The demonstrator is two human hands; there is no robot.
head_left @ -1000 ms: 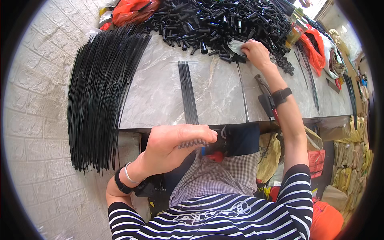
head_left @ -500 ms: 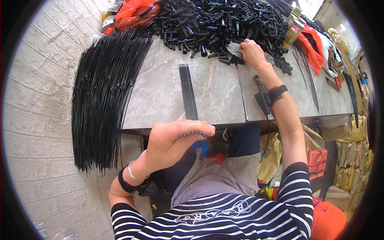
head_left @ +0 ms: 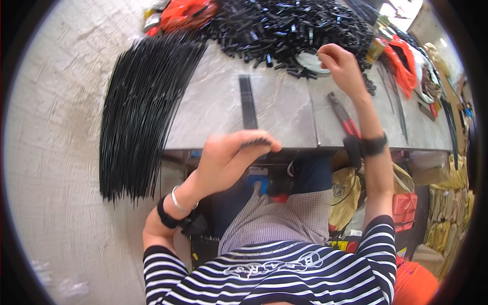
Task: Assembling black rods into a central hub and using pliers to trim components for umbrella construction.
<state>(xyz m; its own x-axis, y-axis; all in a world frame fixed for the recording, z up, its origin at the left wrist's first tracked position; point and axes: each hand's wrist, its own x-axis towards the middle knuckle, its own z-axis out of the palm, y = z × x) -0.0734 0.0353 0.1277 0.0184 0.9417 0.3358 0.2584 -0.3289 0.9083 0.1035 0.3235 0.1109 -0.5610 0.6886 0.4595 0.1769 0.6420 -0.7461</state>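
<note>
My left hand [head_left: 229, 155] is closed around a row of thin black rods [head_left: 247, 104]. The rods lie side by side like a flat strip, pointing away from me over the table's near edge; their dark ends show in my curled fingers. My right hand [head_left: 344, 71] is raised at the right, beside a round white bundle or dish [head_left: 311, 63] at the edge of a black heap. Its fingers are pinched together; whatever they hold, if anything, is too thin or blurred to make out.
A big heap of short black tubular parts [head_left: 290, 28] covers the back of the grey table [head_left: 284, 117]. A thick sheaf of black rods [head_left: 147, 112] overhangs its left edge. Red-handled pliers [head_left: 344, 117] lie beneath my right forearm. Red plastic bags [head_left: 399, 66] sit at the right.
My right hand has come away from the white bundle, up and to the right, fingers pinched. My left hand still grips the rods, slightly farther forward. The view has shifted a little.
</note>
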